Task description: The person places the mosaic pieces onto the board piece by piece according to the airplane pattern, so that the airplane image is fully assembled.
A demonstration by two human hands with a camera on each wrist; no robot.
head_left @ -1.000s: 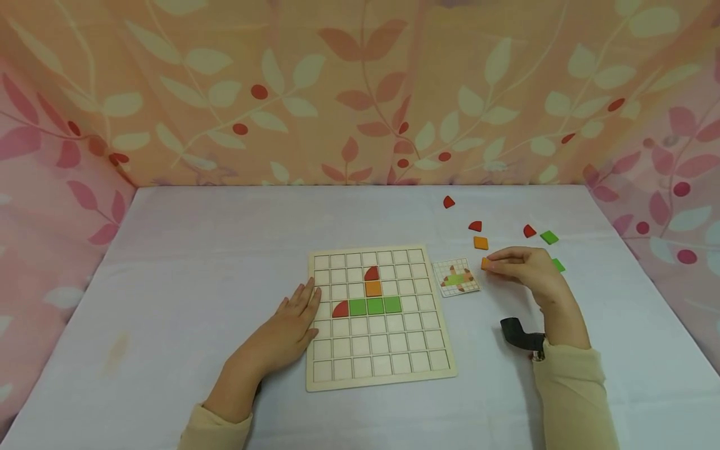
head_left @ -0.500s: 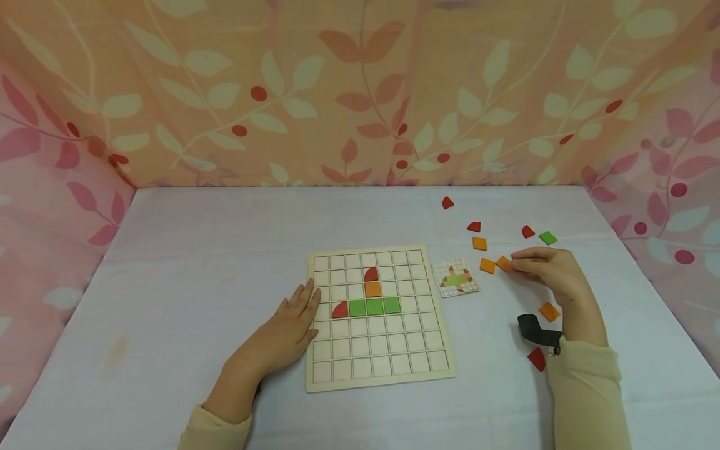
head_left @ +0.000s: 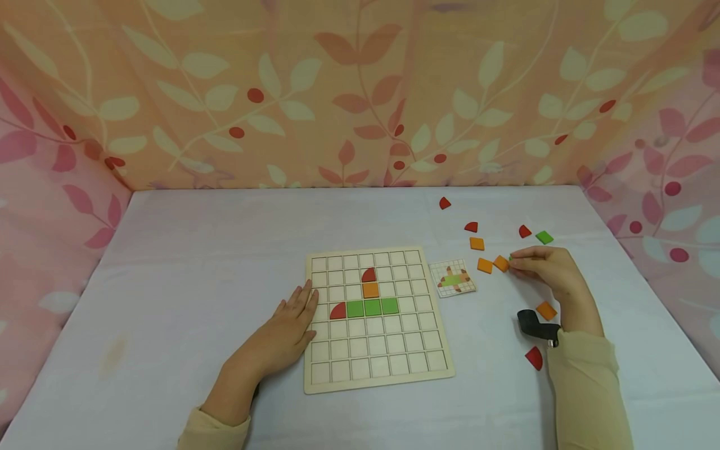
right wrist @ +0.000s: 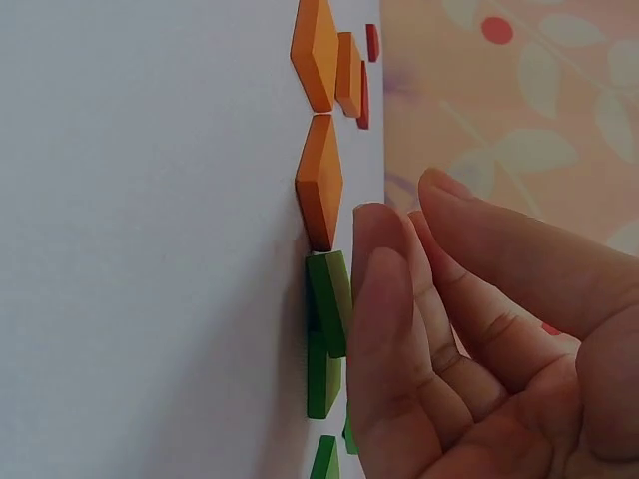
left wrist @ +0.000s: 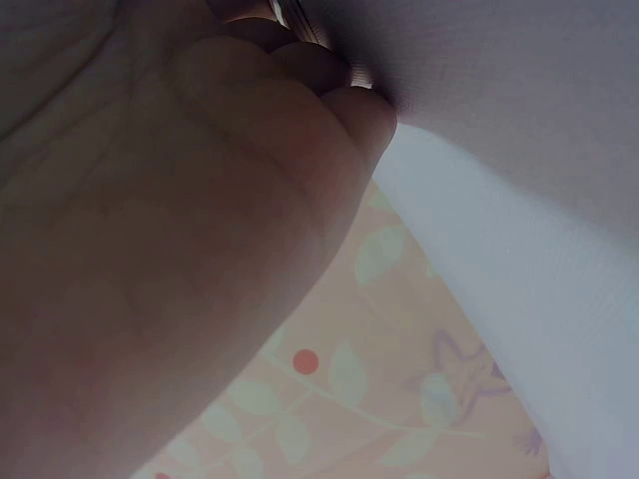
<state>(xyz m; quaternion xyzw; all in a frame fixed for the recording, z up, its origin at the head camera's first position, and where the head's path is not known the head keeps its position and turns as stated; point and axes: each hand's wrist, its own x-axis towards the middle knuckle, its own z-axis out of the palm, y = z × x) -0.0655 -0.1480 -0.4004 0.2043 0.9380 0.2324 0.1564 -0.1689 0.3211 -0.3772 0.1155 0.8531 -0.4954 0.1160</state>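
My left hand (head_left: 285,331) lies with straight fingers on the left edge of a pale wooden grid board (head_left: 388,369). Red quarter-circle, orange and green square tiles sit in some of its cells; one is a green tile (head_left: 372,307). My right hand (head_left: 548,272) is at the loose tiles right of the board. In the right wrist view its fingertips (right wrist: 384,284) touch a tilted green tile (right wrist: 329,299), which overlaps another green tile (right wrist: 319,379). Thumb and fingers stand apart there. Beside them lies an orange tile (head_left: 501,263). In the left wrist view the palm hides the board.
A small pattern card (head_left: 453,279) lies between board and loose tiles. Behind are red quarter-circles (head_left: 471,227) and a green tile (head_left: 544,237). An orange tile (head_left: 546,310) and a red quarter-circle (head_left: 534,358) lie near the right wrist's black camera mount (head_left: 537,326). A patterned curtain (head_left: 360,94) borders the table.
My right hand has moved right, leaving two orange tiles side by side near the card. A green tile now shows at its fingertips instead of an orange one. The left hand stays put.
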